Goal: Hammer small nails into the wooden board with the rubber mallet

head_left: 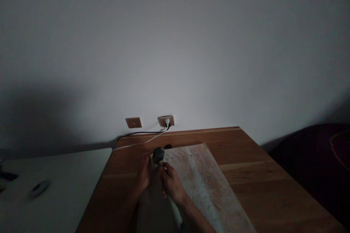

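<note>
My right hand (171, 183) is closed around the pale handle of a mallet (158, 155), gripping it close under the dark round head. The handle's lower end (176, 214) runs down past my wrist. Just left of the mallet head is my left hand (144, 172), at the far left corner of a board. Its fingers look drawn together; their tips, and anything in them, are hidden by the head and the dim light. Under both hands lies the worn, whitish board (206, 185). Several thin nails (185, 156) stand in a row along its far edge.
The board rests on a wooden table (246, 178) against a pale wall. Cables run from a plugged wall socket (166, 121) along the table's back edge. A white surface (71, 178) at left holds a blurred roundish object (39, 188). Something dark (308, 156) stands at right.
</note>
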Demonstrator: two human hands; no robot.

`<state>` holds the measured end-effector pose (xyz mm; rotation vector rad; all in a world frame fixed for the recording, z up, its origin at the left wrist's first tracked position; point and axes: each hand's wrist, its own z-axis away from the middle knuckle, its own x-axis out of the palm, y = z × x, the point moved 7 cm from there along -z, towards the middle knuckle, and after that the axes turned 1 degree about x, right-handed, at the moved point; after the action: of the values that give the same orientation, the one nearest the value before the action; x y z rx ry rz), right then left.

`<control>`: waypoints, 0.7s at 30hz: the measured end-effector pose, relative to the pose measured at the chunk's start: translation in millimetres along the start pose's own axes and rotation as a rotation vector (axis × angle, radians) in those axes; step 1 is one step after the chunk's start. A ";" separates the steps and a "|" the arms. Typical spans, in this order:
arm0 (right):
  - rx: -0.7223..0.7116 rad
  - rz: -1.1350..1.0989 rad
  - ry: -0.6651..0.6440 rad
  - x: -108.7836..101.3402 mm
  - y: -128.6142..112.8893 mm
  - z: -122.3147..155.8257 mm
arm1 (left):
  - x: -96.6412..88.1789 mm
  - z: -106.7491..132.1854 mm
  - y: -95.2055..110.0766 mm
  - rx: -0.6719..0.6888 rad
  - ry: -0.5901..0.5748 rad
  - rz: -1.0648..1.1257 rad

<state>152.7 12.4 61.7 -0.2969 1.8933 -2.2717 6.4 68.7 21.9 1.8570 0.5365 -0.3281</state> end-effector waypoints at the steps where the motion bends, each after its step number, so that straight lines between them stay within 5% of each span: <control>1: -0.015 -0.034 0.056 -8.1 0.0 7.7 | -1.2 -0.4 0.3 -0.002 0.013 0.000; 5: -0.051 -0.093 0.394 -70.6 9.1 57.9 | -5.8 -3.1 1.8 -0.020 0.026 -0.024; 11: -0.001 0.259 0.581 -147.3 27.0 113.3 | -11.1 -4.3 9.4 0.051 0.049 -0.071; 14: -0.072 0.319 0.595 -145.6 29.6 118.5 | -12.0 -5.0 14.1 0.069 0.056 -0.087; 18: -0.109 0.532 0.382 -110.8 31.2 112.2 | -13.3 -1.7 25.7 0.098 0.068 -0.141; 21: -0.231 0.746 0.360 -100.0 24.0 117.1 | -17.9 14.6 33.9 0.146 0.060 -0.238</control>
<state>279.7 -77.6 54.1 0.7214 1.9609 -1.6727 8.9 41.9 52.9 1.9514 0.7959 -0.4826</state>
